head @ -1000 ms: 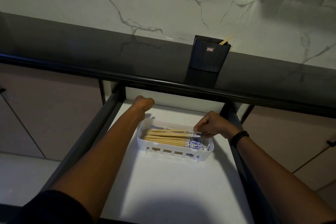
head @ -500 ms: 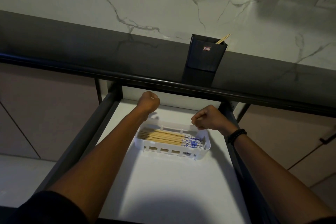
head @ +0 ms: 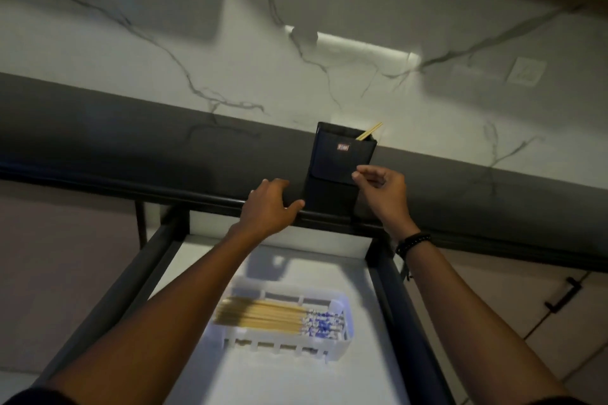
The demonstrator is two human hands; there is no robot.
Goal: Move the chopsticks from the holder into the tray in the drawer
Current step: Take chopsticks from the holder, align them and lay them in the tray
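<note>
The left hand (head: 268, 204) lies flat on the front edge of the dark surface (head: 131, 141), its grip wide and holding nothing. The right hand (head: 381, 189) is raised in front of the black holder (head: 342, 154), fingers loosely curled and empty. A last pair of chopsticks (head: 370, 131) leans in the holder. The other chopsticks (head: 263, 314) lie in the white tray (head: 289, 344) inside the open drawer (head: 296, 378)
</note>
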